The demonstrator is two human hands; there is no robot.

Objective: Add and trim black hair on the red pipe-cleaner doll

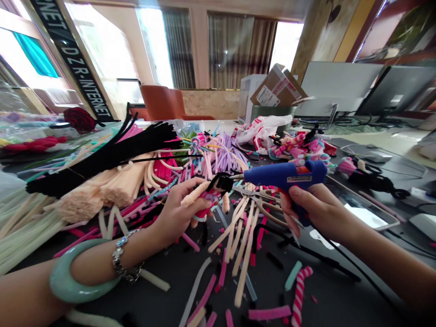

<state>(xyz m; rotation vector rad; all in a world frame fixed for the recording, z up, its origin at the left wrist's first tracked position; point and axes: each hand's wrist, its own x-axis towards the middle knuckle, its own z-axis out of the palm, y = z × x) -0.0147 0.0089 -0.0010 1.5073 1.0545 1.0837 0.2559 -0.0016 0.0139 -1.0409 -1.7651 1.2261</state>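
Blue glue gun (284,176) is sitting in the right hand (318,211), fingers closed round its grip, its nozzle nearly touching the black top of the doll (207,195) that the left hand (177,210) is pinching closed. A small dab with the doll held steady would probably suit best. Pipe-cleaner scraps (238,236) are littering the dark table (340,295), with monitors (391,88) and curtained windows (235,45) standing behind.
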